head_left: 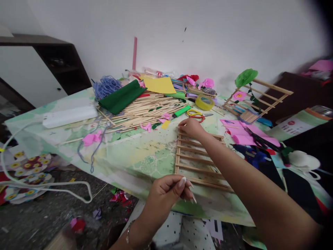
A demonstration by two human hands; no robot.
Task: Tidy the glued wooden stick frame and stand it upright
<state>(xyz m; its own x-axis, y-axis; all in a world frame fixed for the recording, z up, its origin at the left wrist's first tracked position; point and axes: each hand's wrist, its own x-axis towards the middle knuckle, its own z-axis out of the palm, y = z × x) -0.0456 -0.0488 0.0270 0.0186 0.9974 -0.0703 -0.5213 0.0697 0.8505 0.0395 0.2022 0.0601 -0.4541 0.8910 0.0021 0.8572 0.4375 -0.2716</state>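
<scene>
Wooden sticks make up the ladder-like frame (195, 159) that lies flat near the front edge of your worktop (125, 156), as the head view shows. Your right hand (191, 128) reaches across it to the far left corner, fingertips bent together at the rail's end; whether they grip the frame or only press on it, you cannot tell from here. Your left hand (166, 191) is just beside the near left corner, fingers curled and thumb laid against them; anything pinched there is hidden. The step in hand looks like adjusting or checking that far corner, with the rungs already in place. The next move seems to call for a steady frame and a light touch at the joint. Beyond lie loose sticks (145, 111), scissors (195, 114) and a tape roll (204, 102); to the right, a second stick frame (273, 93) leans upward, bearing a pink paper flower (239, 96).
</scene>
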